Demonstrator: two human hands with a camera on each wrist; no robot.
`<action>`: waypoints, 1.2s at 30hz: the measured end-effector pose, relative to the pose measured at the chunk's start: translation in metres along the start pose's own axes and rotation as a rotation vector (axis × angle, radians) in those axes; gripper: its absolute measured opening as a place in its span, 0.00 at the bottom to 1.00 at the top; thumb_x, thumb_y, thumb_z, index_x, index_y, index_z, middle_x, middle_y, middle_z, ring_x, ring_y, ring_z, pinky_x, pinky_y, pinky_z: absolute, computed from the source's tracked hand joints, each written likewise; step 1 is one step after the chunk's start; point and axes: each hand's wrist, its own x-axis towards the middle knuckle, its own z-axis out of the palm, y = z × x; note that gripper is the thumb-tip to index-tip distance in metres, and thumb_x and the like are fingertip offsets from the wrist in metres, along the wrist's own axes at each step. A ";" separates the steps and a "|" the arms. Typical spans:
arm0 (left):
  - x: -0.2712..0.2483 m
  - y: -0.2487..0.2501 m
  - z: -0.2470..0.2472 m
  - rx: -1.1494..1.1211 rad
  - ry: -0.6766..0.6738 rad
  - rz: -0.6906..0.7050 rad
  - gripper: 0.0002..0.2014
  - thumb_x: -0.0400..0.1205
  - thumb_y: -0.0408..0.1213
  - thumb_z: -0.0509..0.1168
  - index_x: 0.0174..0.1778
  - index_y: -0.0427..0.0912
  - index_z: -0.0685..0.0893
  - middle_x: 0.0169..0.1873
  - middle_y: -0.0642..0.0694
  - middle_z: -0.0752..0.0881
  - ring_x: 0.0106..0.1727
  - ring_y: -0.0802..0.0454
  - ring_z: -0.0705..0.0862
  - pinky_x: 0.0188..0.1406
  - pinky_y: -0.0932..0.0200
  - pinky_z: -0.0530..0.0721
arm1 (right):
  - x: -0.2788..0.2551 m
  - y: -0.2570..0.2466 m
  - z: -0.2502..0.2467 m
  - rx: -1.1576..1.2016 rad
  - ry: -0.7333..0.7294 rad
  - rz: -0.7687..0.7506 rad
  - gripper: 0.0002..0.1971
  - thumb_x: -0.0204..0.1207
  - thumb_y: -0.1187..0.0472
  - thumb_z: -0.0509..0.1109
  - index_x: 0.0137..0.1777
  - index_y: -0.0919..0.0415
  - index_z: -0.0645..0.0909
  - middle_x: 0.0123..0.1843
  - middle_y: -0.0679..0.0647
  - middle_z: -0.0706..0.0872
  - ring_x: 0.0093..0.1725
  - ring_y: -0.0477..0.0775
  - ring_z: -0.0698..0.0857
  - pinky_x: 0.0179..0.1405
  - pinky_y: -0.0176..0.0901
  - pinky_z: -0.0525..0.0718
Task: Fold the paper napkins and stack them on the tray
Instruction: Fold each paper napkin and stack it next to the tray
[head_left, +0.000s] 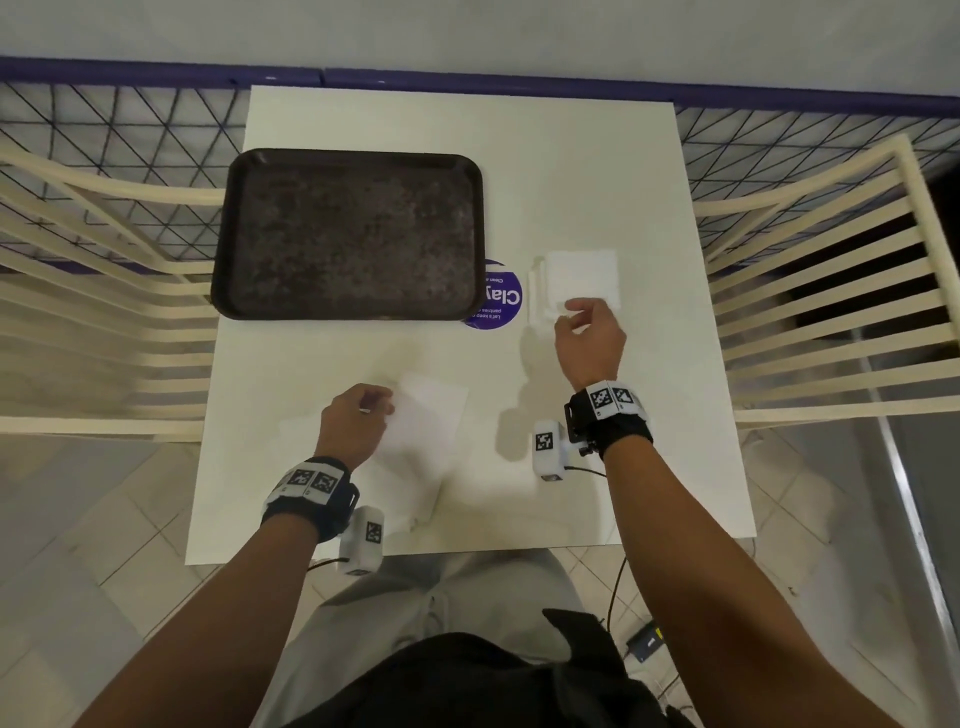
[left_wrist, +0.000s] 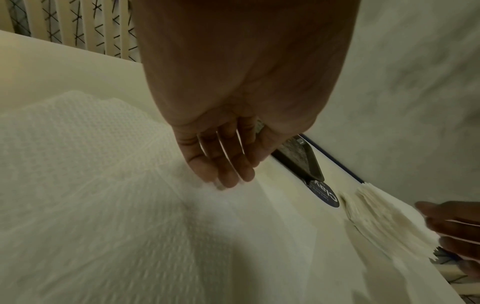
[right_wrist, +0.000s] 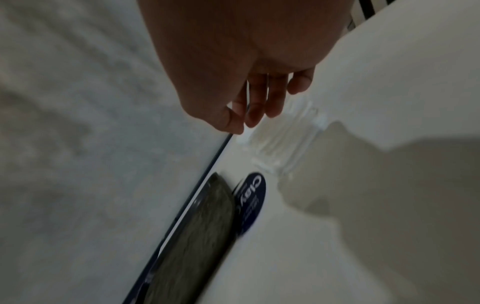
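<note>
Now napkin (head_left: 423, 421) flat at lower centre on table (head_left: 649, 208), left hand (head_left: 353, 423) fingertips pressing its edge | napkin stack (head_left: 579, 280) centre right, right hand (head_left: 589, 338) loosely curled over it, grip unclear | tray (head_left: 348, 234) upper left

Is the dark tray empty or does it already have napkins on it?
Empty: the dark rectangular tray shows only its bare speckled surface in the head view.
</note>
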 end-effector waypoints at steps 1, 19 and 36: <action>0.000 -0.001 -0.001 0.016 0.002 0.001 0.07 0.87 0.36 0.65 0.53 0.50 0.87 0.46 0.51 0.93 0.49 0.44 0.91 0.54 0.49 0.88 | -0.015 -0.001 0.007 0.016 -0.048 0.006 0.09 0.76 0.64 0.71 0.54 0.54 0.84 0.42 0.50 0.86 0.43 0.50 0.85 0.52 0.43 0.83; -0.015 -0.019 -0.009 0.152 -0.033 -0.072 0.11 0.82 0.40 0.74 0.58 0.40 0.91 0.56 0.43 0.93 0.63 0.44 0.88 0.71 0.52 0.81 | -0.161 -0.010 0.071 -0.310 -0.549 0.253 0.12 0.76 0.63 0.67 0.43 0.65 0.92 0.44 0.58 0.94 0.51 0.58 0.91 0.59 0.46 0.87; -0.023 -0.018 -0.011 0.057 -0.019 -0.115 0.18 0.78 0.43 0.79 0.60 0.42 0.84 0.49 0.49 0.88 0.55 0.49 0.86 0.58 0.55 0.83 | -0.165 -0.006 0.073 -0.222 -0.543 0.353 0.08 0.74 0.62 0.71 0.45 0.58 0.93 0.40 0.54 0.94 0.48 0.52 0.92 0.43 0.37 0.86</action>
